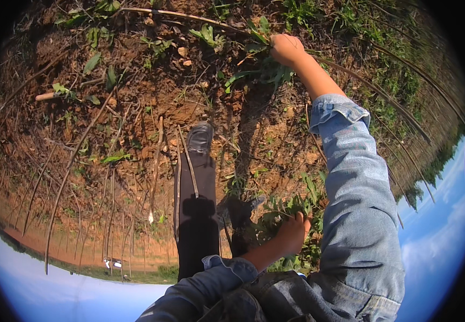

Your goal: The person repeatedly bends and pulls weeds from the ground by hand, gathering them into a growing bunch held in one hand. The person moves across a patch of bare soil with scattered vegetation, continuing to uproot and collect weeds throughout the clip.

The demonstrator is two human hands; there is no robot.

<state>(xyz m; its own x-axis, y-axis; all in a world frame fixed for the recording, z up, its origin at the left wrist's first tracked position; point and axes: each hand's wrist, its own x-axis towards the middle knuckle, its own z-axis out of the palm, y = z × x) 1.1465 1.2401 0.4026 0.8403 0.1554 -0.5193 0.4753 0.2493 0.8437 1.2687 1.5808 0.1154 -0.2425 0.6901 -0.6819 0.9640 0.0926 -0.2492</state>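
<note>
My right hand [286, 50] reaches to the far part of the soil, its fingers closed around the base of a green leafy plant [259, 34]. Broad leaves stick out to the left of the fist, and the fingertips are hidden. Close to my body, my left hand [292, 237] is wrapped around a thick bunch of leafy greens [311, 197]. Leaves spill out above and below that hand. Below the right fist, more long leaves [274, 74] lie over the ground in shade.
Thin wooden stakes [71, 161] stand on the left, with more long stakes [377, 92] on the right. Beside my trouser leg and dark shoe [200, 137] are upright sticks [187, 161]. Small weeds [208, 37] and stones [183, 52] dot the reddish soil.
</note>
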